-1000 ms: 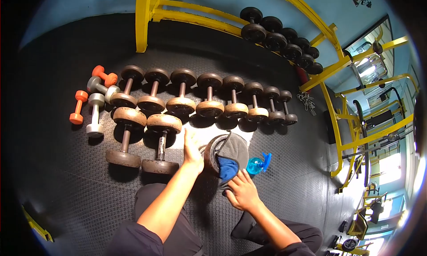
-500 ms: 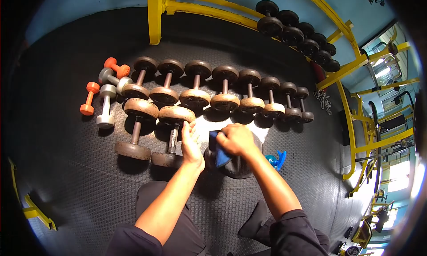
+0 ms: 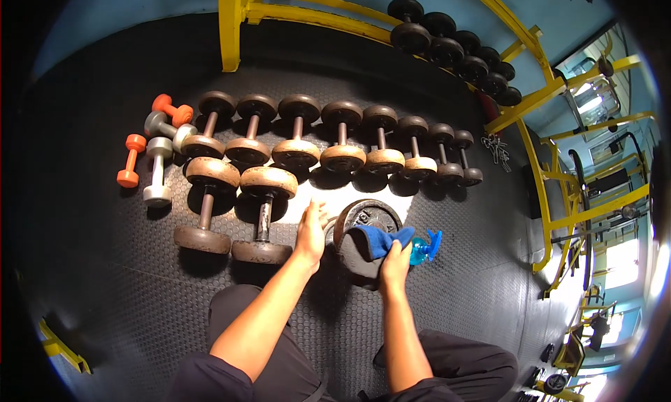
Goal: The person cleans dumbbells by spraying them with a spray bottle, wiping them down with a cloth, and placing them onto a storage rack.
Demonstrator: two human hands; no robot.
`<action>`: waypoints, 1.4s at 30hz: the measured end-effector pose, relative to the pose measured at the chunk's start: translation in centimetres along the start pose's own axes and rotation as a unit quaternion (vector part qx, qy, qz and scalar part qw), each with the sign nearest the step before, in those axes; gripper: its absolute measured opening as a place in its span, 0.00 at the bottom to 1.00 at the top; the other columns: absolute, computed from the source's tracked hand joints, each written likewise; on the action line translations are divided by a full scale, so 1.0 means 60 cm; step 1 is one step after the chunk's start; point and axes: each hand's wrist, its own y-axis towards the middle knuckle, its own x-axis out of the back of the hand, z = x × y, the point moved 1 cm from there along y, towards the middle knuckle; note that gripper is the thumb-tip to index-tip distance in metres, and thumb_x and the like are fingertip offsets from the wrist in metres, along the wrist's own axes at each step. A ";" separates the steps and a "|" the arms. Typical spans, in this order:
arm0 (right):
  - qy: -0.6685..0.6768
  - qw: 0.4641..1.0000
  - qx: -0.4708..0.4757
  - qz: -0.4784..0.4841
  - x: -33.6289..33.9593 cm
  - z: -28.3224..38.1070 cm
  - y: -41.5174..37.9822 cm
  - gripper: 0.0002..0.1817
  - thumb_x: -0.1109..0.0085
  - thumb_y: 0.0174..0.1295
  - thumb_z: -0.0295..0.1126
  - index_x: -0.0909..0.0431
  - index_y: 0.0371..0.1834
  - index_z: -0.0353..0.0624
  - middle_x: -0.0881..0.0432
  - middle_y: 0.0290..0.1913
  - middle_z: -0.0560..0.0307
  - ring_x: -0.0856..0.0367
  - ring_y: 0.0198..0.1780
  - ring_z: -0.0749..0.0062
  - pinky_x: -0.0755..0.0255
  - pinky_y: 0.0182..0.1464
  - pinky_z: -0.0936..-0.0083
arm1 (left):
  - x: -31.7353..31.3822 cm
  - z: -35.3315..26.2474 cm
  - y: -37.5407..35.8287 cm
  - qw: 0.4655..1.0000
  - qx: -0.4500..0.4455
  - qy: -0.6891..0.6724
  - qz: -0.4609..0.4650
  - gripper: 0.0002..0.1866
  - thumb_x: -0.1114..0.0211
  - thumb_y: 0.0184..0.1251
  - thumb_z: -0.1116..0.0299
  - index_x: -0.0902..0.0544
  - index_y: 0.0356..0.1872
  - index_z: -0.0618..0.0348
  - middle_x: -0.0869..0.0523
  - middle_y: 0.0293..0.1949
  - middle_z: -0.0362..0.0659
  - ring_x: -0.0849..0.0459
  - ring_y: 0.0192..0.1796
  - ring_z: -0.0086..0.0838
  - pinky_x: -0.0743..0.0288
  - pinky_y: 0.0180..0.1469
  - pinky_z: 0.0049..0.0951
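Observation:
A blue cloth is gripped in my right hand, its folds draped over the near part of a dark round weight with raised lettering on its face. My left hand has its fingers extended beside the weight's left rim, holding nothing. Left of that hand, a large worn dumbbell with a scuffed metal handle lies on the floor. A turquoise bottle with a blue spray head is just right of the cloth, partly hidden behind it.
Several dark dumbbells lie in a row beyond my hands. Small orange and grey dumbbells lie at the left. A yellow rack holding more dumbbells stands at the back. The floor is black textured rubber.
My right hand has moved nearer to me and slightly right with the cloth, uncovering the weight's lettered face. My left hand has shifted slightly right, away from the worn dumbbell.

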 end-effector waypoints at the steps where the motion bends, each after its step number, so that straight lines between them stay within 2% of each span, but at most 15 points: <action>1: 0.093 0.995 -0.014 -0.041 -0.014 -0.021 -0.023 0.28 0.58 0.74 0.34 0.44 0.75 0.34 0.30 0.68 0.40 0.30 0.69 0.55 0.38 0.71 0.62 | -0.006 0.009 -0.001 0.999 0.034 -0.013 0.025 0.42 0.59 0.75 0.32 0.34 0.72 0.59 0.25 0.66 0.56 0.26 0.67 0.44 0.40 0.71 0.45; 3: 0.247 0.963 -0.059 -0.089 -0.048 -0.020 -0.078 0.33 0.58 0.74 0.34 0.53 0.80 0.36 0.38 0.74 0.44 0.38 0.74 0.57 0.48 0.77 0.63 | -0.012 0.020 -0.002 0.999 0.030 0.002 0.028 0.41 0.60 0.76 0.32 0.35 0.73 0.59 0.26 0.67 0.57 0.26 0.68 0.44 0.38 0.71 0.44; 6: 0.351 0.920 -0.115 -0.132 -0.059 -0.020 -0.102 0.24 0.55 0.73 0.36 0.37 0.69 0.38 0.27 0.62 0.49 0.29 0.64 0.65 0.39 0.70 0.66 | -0.014 0.013 -0.003 0.999 0.034 0.000 0.037 0.41 0.60 0.76 0.33 0.36 0.73 0.60 0.28 0.70 0.58 0.28 0.70 0.45 0.39 0.71 0.45; 9: 0.201 0.970 -0.100 -0.089 -0.014 -0.021 0.000 0.14 0.51 0.70 0.40 0.27 0.48 0.42 0.24 0.43 0.59 0.25 0.48 0.71 0.31 0.57 0.68 | -0.008 0.002 -0.007 0.999 0.043 -0.023 0.006 0.37 0.58 0.78 0.36 0.33 0.71 0.59 0.29 0.70 0.56 0.30 0.70 0.42 0.41 0.70 0.50; 12: -0.129 0.983 -0.001 0.133 0.019 0.020 0.131 0.26 0.50 0.65 0.46 0.22 0.49 0.30 0.16 0.42 0.34 0.18 0.45 0.51 0.28 0.51 0.62 | -0.005 0.013 0.000 0.998 -0.022 -0.037 -0.045 0.36 0.57 0.77 0.36 0.33 0.70 0.56 0.28 0.70 0.53 0.30 0.70 0.42 0.40 0.68 0.49; 16: -0.336 0.872 0.120 0.336 -0.049 0.167 0.169 0.28 0.56 0.67 0.49 0.19 0.45 0.30 0.14 0.43 0.34 0.16 0.47 0.45 0.27 0.55 0.56 | -0.004 0.006 -0.001 0.988 -0.110 -0.017 -0.110 0.32 0.57 0.79 0.40 0.30 0.68 0.55 0.27 0.68 0.49 0.29 0.69 0.40 0.40 0.68 0.48; 17: -0.384 0.845 0.152 0.340 -0.078 0.174 0.164 0.29 0.56 0.67 0.50 0.18 0.45 0.31 0.15 0.44 0.33 0.15 0.48 0.45 0.26 0.56 0.56 | -0.017 -0.011 -0.012 0.978 -0.132 -0.086 -0.139 0.23 0.53 0.83 0.52 0.27 0.60 0.62 0.22 0.57 0.45 0.27 0.62 0.30 0.37 0.68 0.33; 22: -0.592 0.640 0.374 0.318 -0.151 0.202 0.032 0.26 0.51 0.64 0.49 0.11 0.43 0.40 0.15 0.51 0.43 0.23 0.61 0.47 0.38 0.71 0.51 | -0.015 -0.023 -0.014 0.957 -0.196 -0.125 -0.176 0.19 0.53 0.84 0.54 0.25 0.56 0.60 0.21 0.51 0.42 0.24 0.56 0.26 0.32 0.64 0.30; 24: -0.575 0.587 0.448 0.353 -0.132 0.200 -0.007 0.24 0.47 0.61 0.48 0.10 0.39 0.40 0.16 0.52 0.48 0.29 0.65 0.43 0.48 0.76 0.48 | -0.010 -0.025 -0.014 0.954 -0.207 -0.087 -0.197 0.19 0.53 0.84 0.55 0.24 0.56 0.60 0.21 0.50 0.41 0.25 0.54 0.26 0.32 0.62 0.29; 29: -0.459 0.526 0.626 0.348 -0.025 0.123 -0.049 0.18 0.46 0.58 0.42 0.09 0.32 0.43 0.15 0.52 0.54 0.40 0.76 0.47 0.52 0.80 0.52 | -0.004 -0.020 -0.012 0.953 -0.234 -0.037 -0.187 0.19 0.54 0.84 0.57 0.24 0.56 0.63 0.23 0.53 0.44 0.28 0.59 0.28 0.39 0.68 0.31; 31: -0.470 0.448 0.652 0.391 0.036 0.098 -0.052 0.17 0.47 0.59 0.40 0.10 0.30 0.44 0.16 0.56 0.59 0.44 0.79 0.56 0.53 0.81 0.58 | -0.002 -0.018 -0.013 0.952 -0.251 -0.005 -0.175 0.20 0.54 0.84 0.57 0.24 0.56 0.64 0.23 0.53 0.45 0.28 0.60 0.29 0.39 0.68 0.31; 36: -0.504 0.434 0.608 0.434 0.174 0.029 0.009 0.16 0.48 0.60 0.39 0.12 0.32 0.43 0.16 0.59 0.61 0.44 0.80 0.70 0.52 0.81 0.63 | 0.002 0.014 -0.014 0.959 -0.250 0.120 -0.064 0.17 0.47 0.80 0.62 0.28 0.61 0.62 0.30 0.61 0.49 0.30 0.60 0.31 0.37 0.67 0.32; 38: -0.492 0.480 0.602 0.406 0.210 0.017 0.027 0.16 0.49 0.63 0.36 0.14 0.41 0.39 0.16 0.56 0.52 0.37 0.75 0.64 0.50 0.81 0.63 | -0.008 0.020 -0.036 0.917 -0.236 0.318 -0.049 0.24 0.41 0.74 0.62 0.32 0.65 0.62 0.36 0.66 0.53 0.33 0.65 0.41 0.39 0.70 0.41; 41: -0.523 0.518 0.542 0.405 0.232 0.042 0.027 0.17 0.50 0.67 0.39 0.15 0.39 0.38 0.16 0.54 0.50 0.29 0.69 0.59 0.43 0.76 0.61 | -0.017 0.039 -0.055 0.846 -0.324 0.422 -0.013 0.32 0.36 0.70 0.59 0.36 0.68 0.64 0.39 0.68 0.59 0.40 0.74 0.52 0.47 0.76 0.48; 42: -0.500 0.599 0.445 0.440 0.235 0.045 0.027 0.19 0.50 0.69 0.42 0.15 0.39 0.38 0.16 0.51 0.47 0.25 0.64 0.55 0.38 0.71 0.59 | -0.019 0.041 -0.058 0.828 -0.347 0.441 -0.008 0.34 0.34 0.68 0.59 0.36 0.69 0.64 0.42 0.70 0.63 0.41 0.74 0.55 0.46 0.75 0.50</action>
